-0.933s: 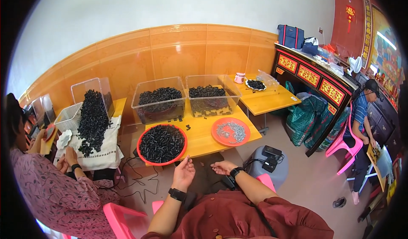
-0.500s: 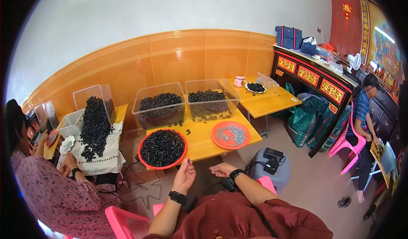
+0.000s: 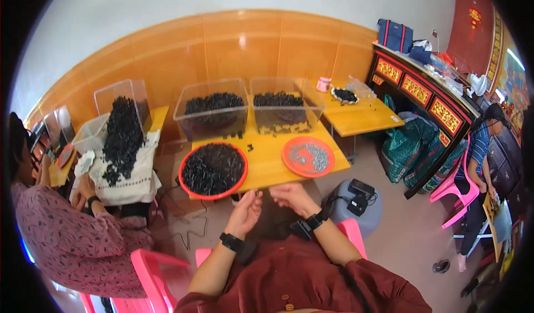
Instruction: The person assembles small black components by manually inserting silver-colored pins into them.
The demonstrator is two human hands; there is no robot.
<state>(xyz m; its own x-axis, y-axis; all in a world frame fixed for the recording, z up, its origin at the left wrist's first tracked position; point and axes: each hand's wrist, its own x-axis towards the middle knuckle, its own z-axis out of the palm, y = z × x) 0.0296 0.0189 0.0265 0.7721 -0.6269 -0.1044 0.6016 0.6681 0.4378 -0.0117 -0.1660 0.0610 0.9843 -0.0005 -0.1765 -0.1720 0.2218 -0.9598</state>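
Observation:
My left hand (image 3: 245,212) is closed in a pinch just off the front edge of the yellow table (image 3: 267,171), with a small black piece (image 3: 258,193) at its fingertips. My right hand (image 3: 296,198) is beside it, fingers pressed together and pointing toward the left hand; whatever they hold is too small to make out. Beyond the left hand sits a red round tray (image 3: 245,174) heaped with small black pieces (image 3: 213,168). A red-orange plate (image 3: 295,170) of small silvery metal pieces (image 3: 319,158) lies beyond the right hand.
Two clear plastic bins (image 3: 211,125) of black pieces stand farther back. At left, a person (image 3: 72,240) sits by a black heap (image 3: 123,137) on a white cloth. A grey-blue stool (image 3: 356,210) carries black devices at right. Another person (image 3: 479,163) sits far right.
My right hand has moved up and in, nearer the left hand, and its fingers have drawn together. The left hand has shifted slightly right, still pinching. The whole view has tilted a little.

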